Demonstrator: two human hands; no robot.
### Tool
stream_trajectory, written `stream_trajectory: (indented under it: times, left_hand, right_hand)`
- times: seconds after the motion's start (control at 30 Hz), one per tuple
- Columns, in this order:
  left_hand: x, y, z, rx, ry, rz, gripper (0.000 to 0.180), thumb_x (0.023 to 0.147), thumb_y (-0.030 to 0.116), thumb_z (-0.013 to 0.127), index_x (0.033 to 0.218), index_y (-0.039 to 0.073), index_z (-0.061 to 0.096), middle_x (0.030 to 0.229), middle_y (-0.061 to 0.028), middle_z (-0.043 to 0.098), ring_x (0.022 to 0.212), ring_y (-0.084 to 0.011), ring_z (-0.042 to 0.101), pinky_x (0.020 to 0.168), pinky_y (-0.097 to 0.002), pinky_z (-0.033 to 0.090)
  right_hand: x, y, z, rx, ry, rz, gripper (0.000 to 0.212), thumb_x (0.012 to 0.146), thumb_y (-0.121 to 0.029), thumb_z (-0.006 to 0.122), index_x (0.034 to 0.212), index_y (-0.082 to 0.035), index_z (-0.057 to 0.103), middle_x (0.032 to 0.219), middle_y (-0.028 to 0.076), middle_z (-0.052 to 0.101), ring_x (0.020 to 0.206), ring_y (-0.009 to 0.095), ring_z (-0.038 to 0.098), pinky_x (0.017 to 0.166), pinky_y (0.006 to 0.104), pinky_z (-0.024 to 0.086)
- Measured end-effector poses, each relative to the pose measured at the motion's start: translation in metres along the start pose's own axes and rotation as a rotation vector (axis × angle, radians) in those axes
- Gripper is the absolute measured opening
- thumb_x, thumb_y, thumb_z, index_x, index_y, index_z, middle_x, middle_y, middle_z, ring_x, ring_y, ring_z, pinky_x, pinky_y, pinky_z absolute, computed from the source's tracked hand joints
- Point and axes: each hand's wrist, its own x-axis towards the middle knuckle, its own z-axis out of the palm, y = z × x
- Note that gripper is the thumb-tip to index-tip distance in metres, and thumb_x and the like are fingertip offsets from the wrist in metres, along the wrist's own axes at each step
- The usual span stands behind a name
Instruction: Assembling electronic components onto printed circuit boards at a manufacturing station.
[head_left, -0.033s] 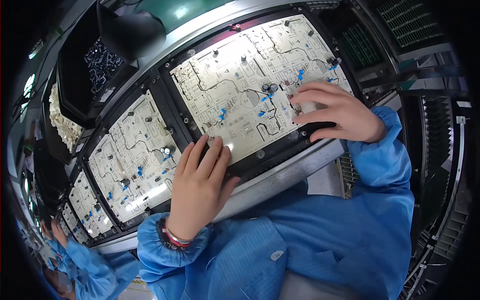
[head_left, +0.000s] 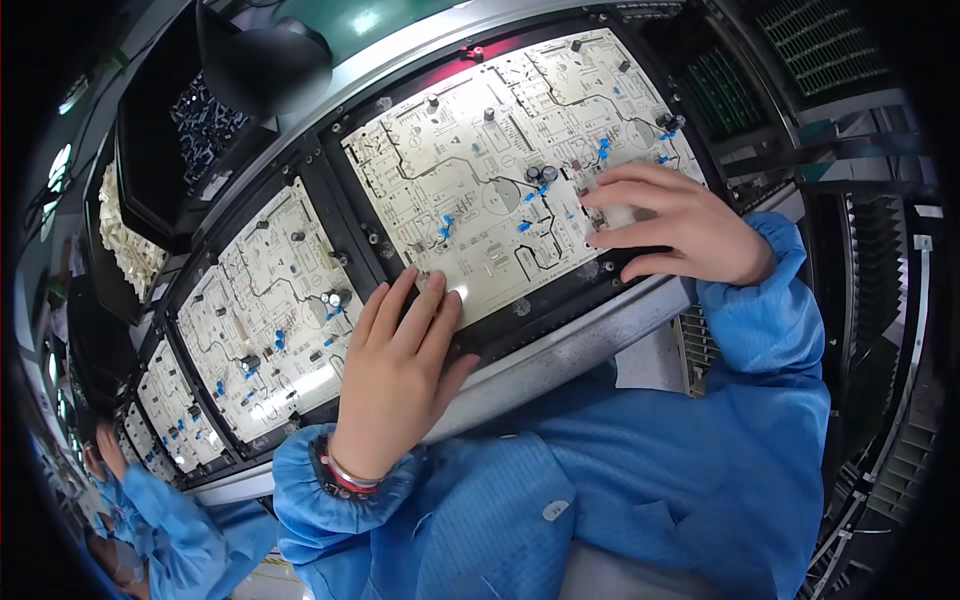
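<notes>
rest your spread left hand (head_left: 393, 372) lightly on the flat cream circuit board (head_left: 478, 285), apart from your curved right hand (head_left: 692, 228), whose grip i cannot tell.

- My sleeves (head_left: 760, 325): smooth, faintly shiny cloth.
- My board (head_left: 482, 287): glossy, with glare near its lower-left corner.
- The frame (head_left: 347, 222): matt black, plastic-looking.
- Rail (head_left: 570, 354) at the frame's near edge: scuffed metal.

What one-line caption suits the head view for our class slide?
Left hand at the near-left corner, right hand at the right side of a pale circuit board in a black frame.
</notes>
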Motion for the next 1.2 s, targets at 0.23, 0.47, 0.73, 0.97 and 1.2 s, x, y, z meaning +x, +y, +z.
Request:
stream_trajectory:
  times: [0.23, 0.47, 0.73, 0.97, 1.2]
  left_hand:
    - [0.001, -0.005, -0.005, 0.011, -0.042, 0.02, 0.048, 0.069, 0.021, 0.073, 0.111, 0.003, 0.059, 0.123, -0.0111, 0.054, 0.118, -0.0312, 0.048, 0.1, -0.0419, 0.039]
    - [0.008, -0.005, -0.002, -0.038, 0.018, 0.029, 0.04, 0.067, 0.016, 0.073, 0.104, 0.004, 0.06, 0.114, -0.0103, 0.058, 0.109, -0.0316, 0.053, 0.091, -0.0411, 0.043]
    - [0.014, 0.012, 0.026, 0.043, 0.197, -0.049, 0.031, 0.06, 0.005, 0.062, 0.091, 0.002, 0.058, 0.108, -0.0133, 0.058, 0.101, -0.0363, 0.054, 0.086, -0.0442, 0.043]
    - [0.013, 0.012, 0.022, 0.086, 0.121, -0.108, 0.032, 0.062, 0.002, 0.061, 0.093, 0.001, 0.057, 0.11, -0.0141, 0.057, 0.104, -0.0367, 0.052, 0.088, -0.0456, 0.043]
    - [0.007, 0.007, 0.024, 0.047, 0.113, -0.105, 0.034, 0.063, 0.001, 0.06, 0.097, 0.001, 0.059, 0.113, -0.0159, 0.057, 0.107, -0.0383, 0.051, 0.091, -0.0465, 0.042]
  right_hand:
    - [0.019, 0.013, -0.005, -0.214, 0.018, -0.272, 0.029, 0.063, -0.02, 0.074, 0.089, -0.009, 0.068, 0.103, 0.008, 0.063, 0.089, 0.027, 0.062, 0.069, 0.0362, 0.052]
    - [0.017, 0.025, -0.007, -0.126, 0.027, -0.317, 0.025, 0.068, -0.017, 0.074, 0.09, -0.007, 0.067, 0.101, 0.009, 0.064, 0.084, 0.027, 0.062, 0.069, 0.0377, 0.05]
    - [-0.049, 0.046, -0.066, 0.012, 0.119, 0.126, 0.029, 0.076, -0.011, 0.07, 0.103, -0.001, 0.067, 0.108, 0.015, 0.065, 0.103, 0.032, 0.06, 0.089, 0.0408, 0.049]
    - [-0.07, 0.066, -0.038, 0.102, -0.074, 0.193, 0.041, 0.067, -0.013, 0.076, 0.107, -0.005, 0.067, 0.126, 0.013, 0.056, 0.126, 0.033, 0.043, 0.103, 0.047, 0.037]
    - [-0.066, 0.092, -0.028, -0.094, -0.017, -0.062, 0.028, 0.066, -0.013, 0.076, 0.093, -0.005, 0.069, 0.114, 0.012, 0.063, 0.113, 0.032, 0.056, 0.099, 0.046, 0.041]
